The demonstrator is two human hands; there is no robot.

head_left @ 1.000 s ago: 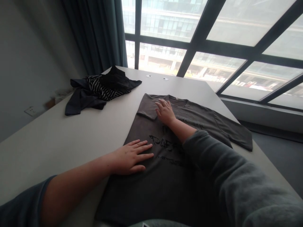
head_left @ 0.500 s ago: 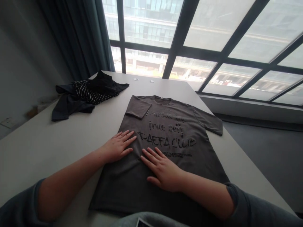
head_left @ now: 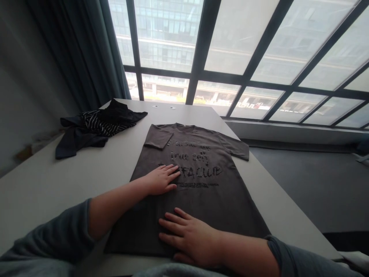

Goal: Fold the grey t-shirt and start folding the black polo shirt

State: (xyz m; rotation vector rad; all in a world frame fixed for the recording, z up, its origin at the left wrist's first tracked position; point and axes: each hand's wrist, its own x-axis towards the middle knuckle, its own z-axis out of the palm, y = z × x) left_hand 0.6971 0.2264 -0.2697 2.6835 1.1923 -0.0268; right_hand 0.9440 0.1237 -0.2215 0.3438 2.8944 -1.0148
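Observation:
A dark grey T-shirt [head_left: 198, 161] with black lettering lies flat, front up, on the white table [head_left: 57, 177]. Its left sleeve is folded in over the chest; its right sleeve lies spread toward the table's right edge. My left hand [head_left: 161, 179] rests flat, fingers spread, on the shirt's middle left, just touching the lettering. Flat on the shirt's lower part, close to its hem and to me, lies my right hand [head_left: 190, 238]. Neither hand grips anything.
A crumpled pile of dark clothes [head_left: 95, 123], one piece with white stripes, lies at the table's far left. Two small round caps [head_left: 164, 107] sit in the tabletop near the far edge. Large windows and a dark curtain [head_left: 83, 54] stand behind. The floor drops off at right.
My right hand came back from the shirt's collar down to its lower part. My left hand shifted a little toward the middle. The view tilted up and back.

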